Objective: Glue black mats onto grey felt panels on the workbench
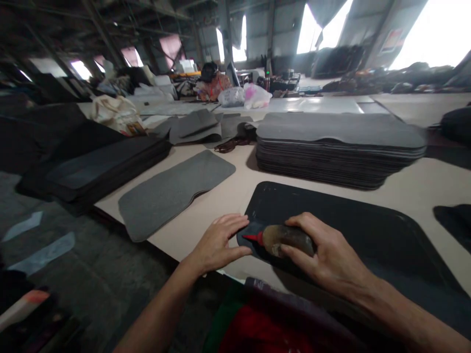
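My right hand (327, 250) is wrapped round a dark, stained glue bottle (283, 239) with a red pointed nozzle. The bottle lies tilted nearly flat, its tip pointing left over the near left corner of a black panel (338, 215) with rounded corners. At that same corner my left hand (224, 240) rests with thumb and fingers apart, its fingertips at the panel's left edge. Nothing is held in it. Whether glue is coming out of the tip is too small to tell.
Behind the panel stands a tall stack of grey-topped sheets (338, 130). Several grey pieces (172, 191) lie to the left on the pale table (165, 242), beside a dark stack (106, 162). Farther back are a cloth bag (116, 115), plastic bags (253, 95) and a person (213, 86).
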A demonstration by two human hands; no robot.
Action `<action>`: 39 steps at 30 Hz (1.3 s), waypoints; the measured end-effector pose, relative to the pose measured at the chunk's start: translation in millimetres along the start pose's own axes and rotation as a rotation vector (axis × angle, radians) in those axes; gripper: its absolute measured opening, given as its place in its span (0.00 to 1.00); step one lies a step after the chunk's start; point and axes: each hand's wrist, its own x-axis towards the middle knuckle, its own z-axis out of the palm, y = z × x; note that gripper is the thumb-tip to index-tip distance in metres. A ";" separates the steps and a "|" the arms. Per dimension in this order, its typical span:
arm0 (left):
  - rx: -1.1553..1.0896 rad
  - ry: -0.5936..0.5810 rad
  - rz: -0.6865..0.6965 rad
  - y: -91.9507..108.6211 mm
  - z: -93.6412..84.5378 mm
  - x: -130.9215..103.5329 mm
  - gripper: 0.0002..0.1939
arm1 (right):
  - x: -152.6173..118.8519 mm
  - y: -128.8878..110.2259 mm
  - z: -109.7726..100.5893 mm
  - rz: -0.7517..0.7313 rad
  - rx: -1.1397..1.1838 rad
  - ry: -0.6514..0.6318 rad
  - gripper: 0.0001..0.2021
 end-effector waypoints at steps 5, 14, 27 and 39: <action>0.010 0.009 0.005 -2.1 2.1 0.7 0.34 | 8.7 -6.9 -3.7 -0.067 -0.040 -0.047 0.09; 0.009 0.027 0.018 -1.9 2.2 2.4 0.35 | 21.9 -21.8 -9.8 -0.208 -0.149 -0.105 0.04; 0.001 0.026 0.011 -0.9 1.7 2.9 0.34 | 26.9 -25.2 -16.9 -0.309 -0.166 -0.152 0.03; 0.011 0.020 0.003 0.1 0.4 2.5 0.35 | 30.9 -28.2 -25.4 -0.299 -0.180 -0.192 0.02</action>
